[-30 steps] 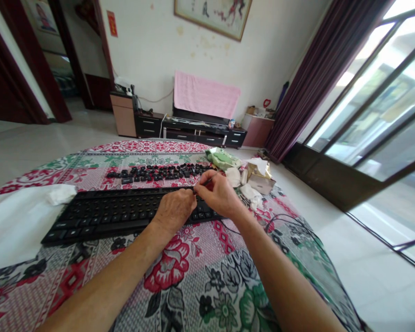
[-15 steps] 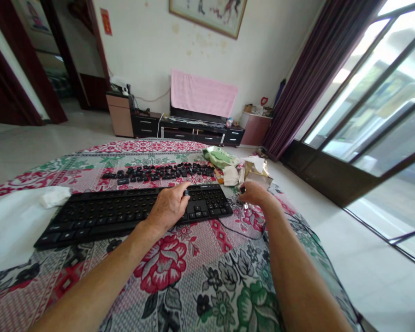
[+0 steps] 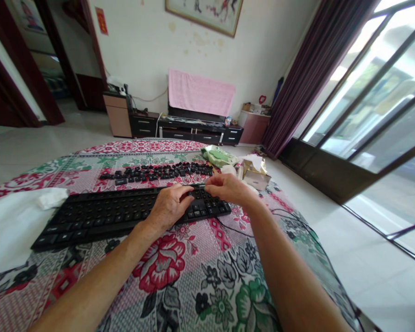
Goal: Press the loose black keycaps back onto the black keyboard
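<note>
A black keyboard [image 3: 107, 210] lies on the flowered tablecloth, many of its key positions showing bare stems and others still bearing caps. My left hand [image 3: 169, 205] rests over its right-hand part, thumb and forefinger closed on a small black keycap [image 3: 191, 194]. Close by, my right hand [image 3: 224, 188] is over the number pad at the far right end, fingertips pinched together. Whatever those fingertips hold, if anything, is too small to make out. Behind the keyboard lies a long heap of loose black keycaps [image 3: 152, 172].
Crumpled white cloth [image 3: 14, 226] covers the table's left side. A green bag [image 3: 219, 156] and an open box [image 3: 256, 177] stand at the back right. The keyboard's cable [image 3: 235, 229] runs toward the right edge. Past the table are a low cabinet and a pink towel [image 3: 201, 92].
My right hand has moved left from beside the keyboard to over the number pad. The black-and-metal item it had is out of sight. My left hand has barely moved.
</note>
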The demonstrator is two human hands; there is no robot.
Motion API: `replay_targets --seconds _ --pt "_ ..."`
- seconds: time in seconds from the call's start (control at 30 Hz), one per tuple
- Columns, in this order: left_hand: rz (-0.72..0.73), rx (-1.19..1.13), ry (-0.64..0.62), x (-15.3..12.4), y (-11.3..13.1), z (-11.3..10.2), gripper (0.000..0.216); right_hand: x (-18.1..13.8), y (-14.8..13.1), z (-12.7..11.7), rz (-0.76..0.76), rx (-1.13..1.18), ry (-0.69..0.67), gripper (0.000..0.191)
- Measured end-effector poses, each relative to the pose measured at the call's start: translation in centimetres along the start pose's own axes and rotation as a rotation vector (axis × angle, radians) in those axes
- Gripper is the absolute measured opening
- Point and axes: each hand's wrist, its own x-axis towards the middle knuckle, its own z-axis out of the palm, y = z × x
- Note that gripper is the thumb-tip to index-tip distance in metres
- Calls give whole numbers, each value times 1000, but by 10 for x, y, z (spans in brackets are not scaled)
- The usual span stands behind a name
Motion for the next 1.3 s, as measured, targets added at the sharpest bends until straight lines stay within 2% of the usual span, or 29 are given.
replay_targets --seconds 0.07,0.17,0.3,0.57,0.7,0.83,1.0,1.1,1.3 --pt "25 -9 12 0 3 -2 22 1 -14 13 3 231 -83 24" --pt "51 22 36 1 8 -4 19 4 -21 26 25 385 -80 20" --pt "72 72 56 1 9 -4 17 7 -20 33 69 404 -18 18" --pt "70 87 58 0 10 -3 16 7 -22 38 51 400 0 19" --pt "103 29 61 -1 12 -2 24 7 -16 31 35 275 40 19" --pt "94 30 32 -1 8 -1 35 2 2 9 107 75 94 21" --pt "86 85 21 -1 0 -1 24 -6 25 -10 221 -97 -25 19" --pt "93 130 -12 -2 -1 -1 21 -8 29 -11 223 -184 -87 18" --pt "97 163 -54 -4 -1 -1 21 -6 27 -6 236 -222 -112 15"
